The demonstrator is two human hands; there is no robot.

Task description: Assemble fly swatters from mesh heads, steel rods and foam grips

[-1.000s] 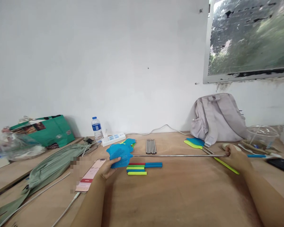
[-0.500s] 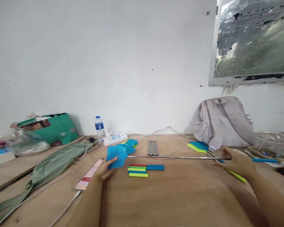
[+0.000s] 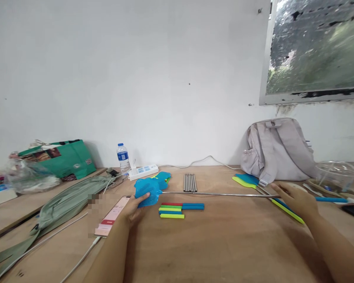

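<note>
My left hand (image 3: 132, 210) pinches the perforated blue head (image 3: 147, 192) of a fly swatter, thumb on top. From that head a thin metal rod (image 3: 212, 193) runs level to the right, above the table. My right hand (image 3: 297, 200) is closed around its other end, and a blue handle (image 3: 332, 199) in line with the rod sticks out past the hand. Under and beside this hand lie other swatters, with blue and yellow heads (image 3: 246, 181) and a yellow handle (image 3: 292, 215). Behind the held head, more blue swatter heads (image 3: 164, 175) rest on the table.
Several metal tubes (image 3: 190, 183) lie side by side at mid-table, with coloured handle sleeves (image 3: 177, 210) in front. A phone (image 3: 113, 216), green strap bag (image 3: 73, 198), power strip (image 3: 143, 171) and water bottle (image 3: 123, 157) are leftward. A grey backpack (image 3: 280, 149) and clear plastic bowl (image 3: 336, 173) stand right.
The swatter head in my left hand has turned, showing a wider, scalloped outline. My right fingers have shifted on the rod's end, and the thumb below it no longer shows.
</note>
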